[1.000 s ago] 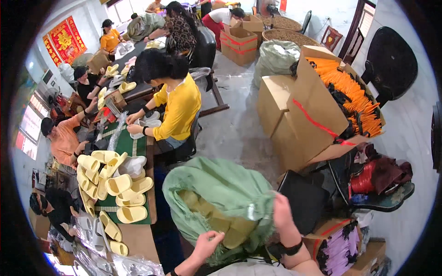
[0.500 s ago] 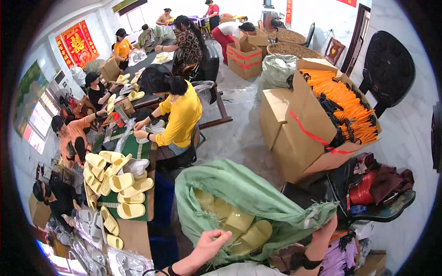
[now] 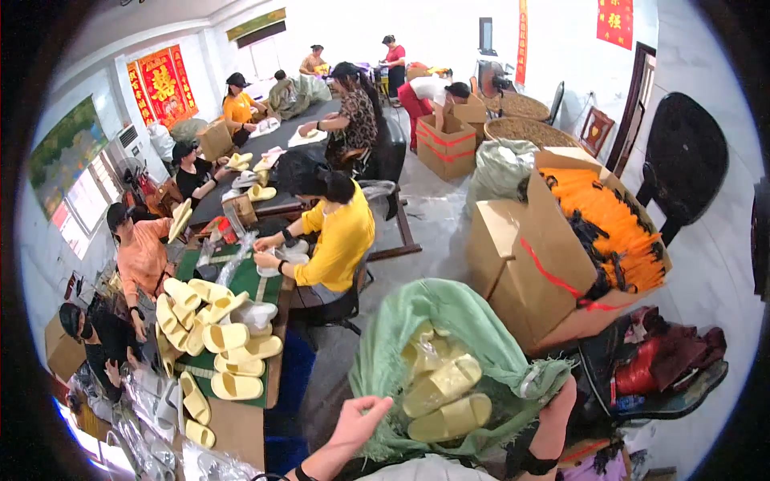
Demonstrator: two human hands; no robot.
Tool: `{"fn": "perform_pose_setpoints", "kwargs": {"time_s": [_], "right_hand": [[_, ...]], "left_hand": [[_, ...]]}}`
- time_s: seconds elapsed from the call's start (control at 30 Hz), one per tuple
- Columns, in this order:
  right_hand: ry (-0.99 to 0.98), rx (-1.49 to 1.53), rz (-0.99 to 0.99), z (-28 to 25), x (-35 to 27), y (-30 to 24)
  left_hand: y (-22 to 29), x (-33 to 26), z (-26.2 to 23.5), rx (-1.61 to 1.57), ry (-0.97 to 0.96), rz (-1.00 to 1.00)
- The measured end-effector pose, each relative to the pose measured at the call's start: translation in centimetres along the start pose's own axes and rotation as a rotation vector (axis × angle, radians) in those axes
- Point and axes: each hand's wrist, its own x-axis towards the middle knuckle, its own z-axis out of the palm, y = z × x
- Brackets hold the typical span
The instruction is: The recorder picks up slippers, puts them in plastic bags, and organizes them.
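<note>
The green sack is pulled open with many pale yellow slippers inside it, left hand in a grip on its near rim, right hand clenched on its far edge, emptying apparently barely begun.

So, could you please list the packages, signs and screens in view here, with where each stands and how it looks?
Green sack: bottom centre, open, pale yellow slippers inside; left hand and right hand at its mouth.
Large cardboard box: right, tipped, red tape, orange items.
Smaller cardboard box: centre back, red tape.
Red wall poster: upper left, gold motif.
Red banner: upper right.
Dark screen: top centre.
</note>
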Motion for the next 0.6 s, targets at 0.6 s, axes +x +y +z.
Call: {"fn": "perform_pose_setpoints", "kwargs": {"time_s": [0.6], "right_hand": [[-0.001, -0.195, -0.144, 17.1, 11.5, 5.2]], "left_hand": [[3.7, 25.0, -5.6, 0.077, -0.25, -0.001]]}}
